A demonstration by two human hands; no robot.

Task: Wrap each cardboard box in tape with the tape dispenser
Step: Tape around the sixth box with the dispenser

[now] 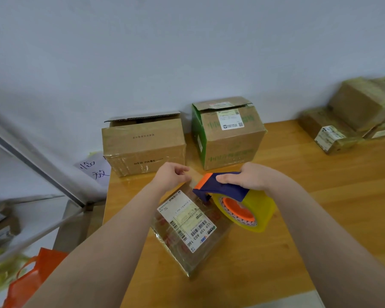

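Observation:
A small cardboard box [187, 245] with a white shipping label lies on the wooden table [309, 218], its sides shiny with clear tape. My right hand [247, 176] grips the blue and orange tape dispenser [222, 185], which carries a yellowish tape roll [251, 210], just above the box's far end. My left hand [171, 176] pinches the free end of the clear tape [192, 177] next to the dispenser's orange nose. Two larger cardboard boxes stand behind: a plain brown one [142, 145] and a green-printed one [227, 132].
Several taped boxes [351, 116] are stacked at the table's far right. An orange bag [31, 283] and a metal rack [31, 174] sit left of the table. A handwritten paper [93, 167] lies by the wall.

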